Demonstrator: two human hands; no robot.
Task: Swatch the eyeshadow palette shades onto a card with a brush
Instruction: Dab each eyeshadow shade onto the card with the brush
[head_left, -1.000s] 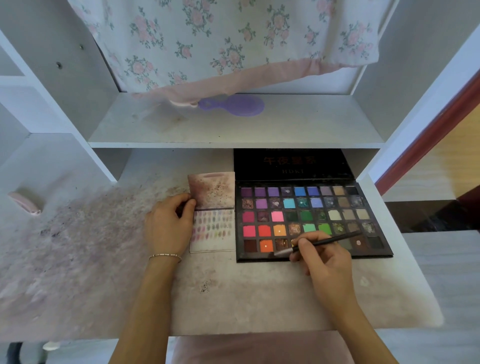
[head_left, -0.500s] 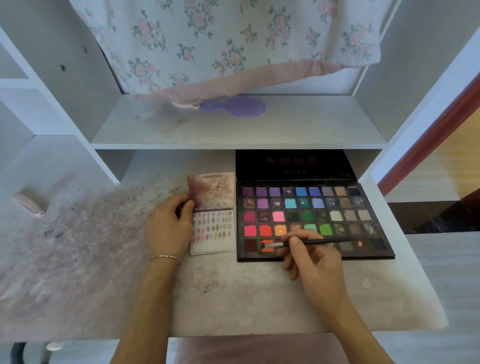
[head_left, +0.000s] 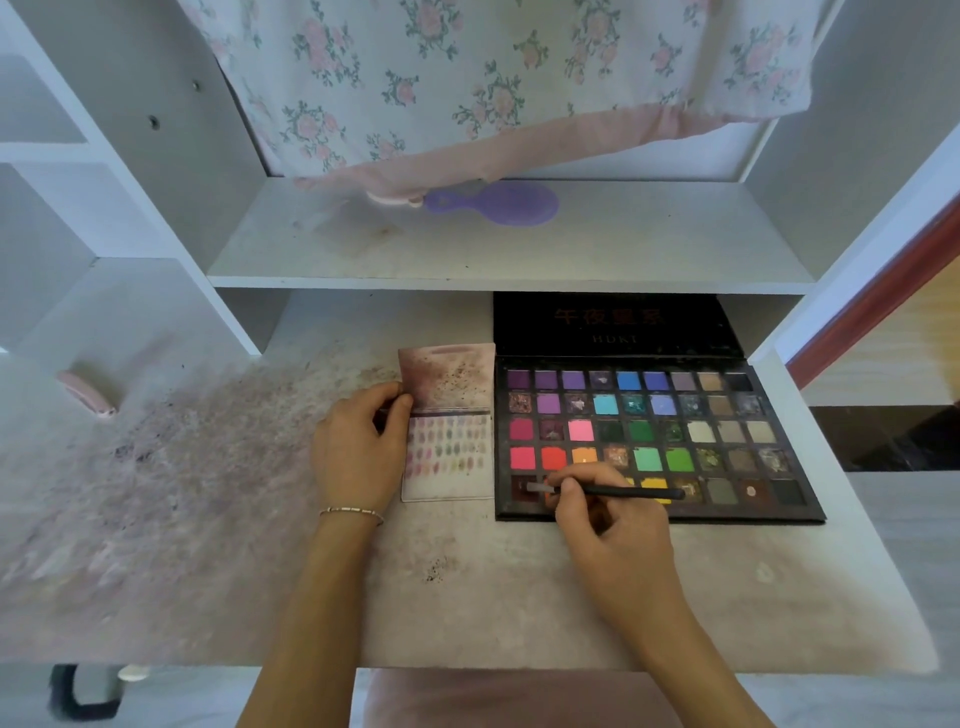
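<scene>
An open black eyeshadow palette (head_left: 727, 447) with several rows of coloured pans lies on the desk, its lid leaning back. My right hand (head_left: 618, 540) pinches a thin black brush (head_left: 623, 491). The brush's pale tip sits over the dark pan at the left end of the palette's bottom row. Left of the palette lies a white swatch card (head_left: 449, 478) covered with several rows of small colour marks, below a stained pinkish flap. My left hand (head_left: 358, 452) rests at the card's left edge, its thumb and fingers pinching the flap's corner.
The desk surface (head_left: 208, 519) is smeared with pinkish powder and dark crumbs. A purple hairbrush (head_left: 498, 202) lies on the shelf above, under a hanging floral cloth (head_left: 493, 78). A small pink object (head_left: 85, 392) sits at the far left. A pink stool seat (head_left: 519, 699) shows below the desk edge.
My right hand has slid left along the palette's bottom row, carrying the brush tip from the middle pans to the leftmost pan. My left hand has stayed on the card.
</scene>
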